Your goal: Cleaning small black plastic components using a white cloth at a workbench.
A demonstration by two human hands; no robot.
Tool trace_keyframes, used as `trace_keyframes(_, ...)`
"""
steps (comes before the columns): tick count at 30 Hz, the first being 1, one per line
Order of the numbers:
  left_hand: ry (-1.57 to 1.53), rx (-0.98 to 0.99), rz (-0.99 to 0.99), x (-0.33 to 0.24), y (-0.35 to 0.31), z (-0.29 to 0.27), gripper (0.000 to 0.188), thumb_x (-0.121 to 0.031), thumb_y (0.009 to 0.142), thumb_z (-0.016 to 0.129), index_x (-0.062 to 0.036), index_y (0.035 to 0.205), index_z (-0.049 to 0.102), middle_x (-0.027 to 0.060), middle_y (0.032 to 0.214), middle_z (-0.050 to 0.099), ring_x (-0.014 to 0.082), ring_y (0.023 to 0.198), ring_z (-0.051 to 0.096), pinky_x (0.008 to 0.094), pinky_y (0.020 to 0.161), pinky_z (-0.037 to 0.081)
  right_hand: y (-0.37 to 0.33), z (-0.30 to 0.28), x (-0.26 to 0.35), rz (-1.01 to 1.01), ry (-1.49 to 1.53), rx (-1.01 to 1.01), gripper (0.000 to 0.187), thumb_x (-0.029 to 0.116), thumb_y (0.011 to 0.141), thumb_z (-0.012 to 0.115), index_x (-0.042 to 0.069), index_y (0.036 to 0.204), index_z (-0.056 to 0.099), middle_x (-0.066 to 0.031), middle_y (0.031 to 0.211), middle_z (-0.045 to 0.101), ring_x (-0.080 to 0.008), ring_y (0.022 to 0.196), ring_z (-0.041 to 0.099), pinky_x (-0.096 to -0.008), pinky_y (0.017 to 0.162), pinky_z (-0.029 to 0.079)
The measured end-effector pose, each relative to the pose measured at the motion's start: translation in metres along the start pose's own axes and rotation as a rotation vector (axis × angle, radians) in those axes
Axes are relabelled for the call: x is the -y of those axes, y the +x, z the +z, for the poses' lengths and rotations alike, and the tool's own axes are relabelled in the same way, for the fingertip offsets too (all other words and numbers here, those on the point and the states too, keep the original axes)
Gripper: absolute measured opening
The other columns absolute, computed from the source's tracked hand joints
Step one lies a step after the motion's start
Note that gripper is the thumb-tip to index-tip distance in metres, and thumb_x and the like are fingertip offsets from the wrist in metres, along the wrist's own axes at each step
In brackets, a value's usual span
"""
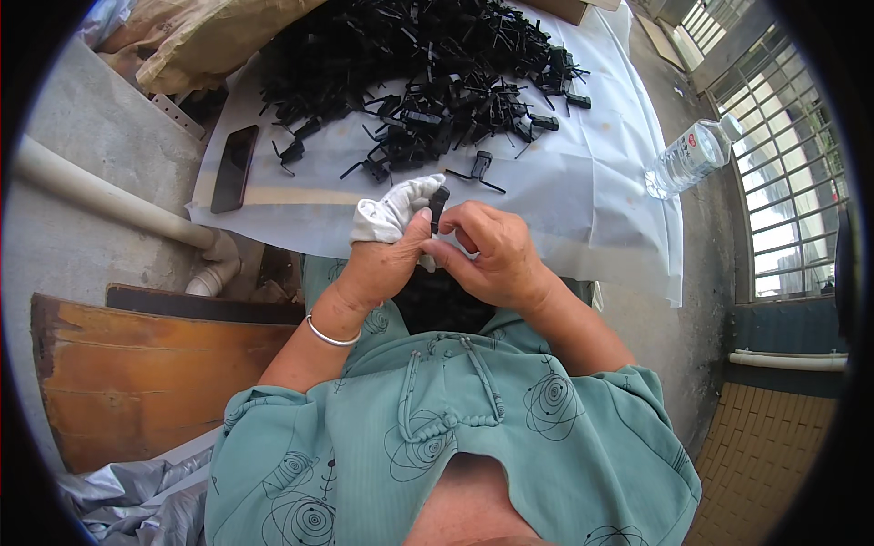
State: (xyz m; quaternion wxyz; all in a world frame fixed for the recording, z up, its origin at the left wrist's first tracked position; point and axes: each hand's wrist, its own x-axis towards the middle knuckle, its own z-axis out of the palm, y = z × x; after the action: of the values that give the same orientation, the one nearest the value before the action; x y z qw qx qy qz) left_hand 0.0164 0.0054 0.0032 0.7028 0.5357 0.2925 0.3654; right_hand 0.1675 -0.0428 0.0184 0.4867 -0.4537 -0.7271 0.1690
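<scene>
My left hand (387, 255), with a white glove (387, 214) over part of it, grips a small black plastic part (439, 202) upright between thumb and fingers. Close against its lower end, my right hand (499, 253) is bare, thumb and forefinger brought together at the part; the exact contact is hidden. Both hands are at the near edge of the table. Just beyond them lies a similar black part (482, 166) with thin arms. Farther back spreads a large heap of such black parts (428, 77).
White plastic sheeting (601, 196) covers the table. A dark phone (234, 170) lies at its left, a clear water bottle (687, 159) at its right edge. Brown paper sacking (214, 41) is at the far left. A pale pipe (109, 191) and wooden board (155, 369) stand left.
</scene>
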Motion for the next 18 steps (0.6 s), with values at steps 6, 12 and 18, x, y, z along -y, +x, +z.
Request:
trace_keyframes(6,-0.026,0.067,0.045,0.000,-0.007,0.006,0.024,-0.003,0.087,0.051,0.0009,0.110,0.047,0.0037,0.082,0.056,0.0068,0.058,0.054,0.0187,0.049,0.044,0.004,0.000,-0.012,0.201,-0.006,-0.066,0.017,0.011,0.080,0.063,0.000,0.077,0.051,-0.0079,0.061,0.049,-0.0155,0.050,0.044,-0.0270,0.048,0.038)
trace_keyframes(12,0.101,-0.029,0.013,-0.002,-0.007,0.004,0.028,-0.002,0.084,0.053,0.0032,0.111,0.049,0.0053,0.083,0.058,0.0069,0.059,0.055,0.0197,0.049,0.045,-0.001,-0.008,-0.015,0.329,0.072,0.184,0.023,0.019,0.090,0.050,-0.001,0.079,0.053,-0.0083,0.061,0.048,-0.0163,0.056,0.044,-0.0275,0.056,0.040)
trace_keyframes(18,0.612,-0.130,0.317,0.011,-0.005,0.006,0.030,-0.003,0.081,0.056,0.0044,0.110,0.053,0.0068,0.087,0.059,0.0092,0.072,0.057,0.0241,0.064,0.048,-0.007,0.008,-0.026,0.462,0.240,0.182,0.026,0.018,0.092,0.048,-0.001,0.076,0.054,-0.0025,0.062,0.049,-0.0084,0.061,0.043,-0.0258,0.057,0.040)
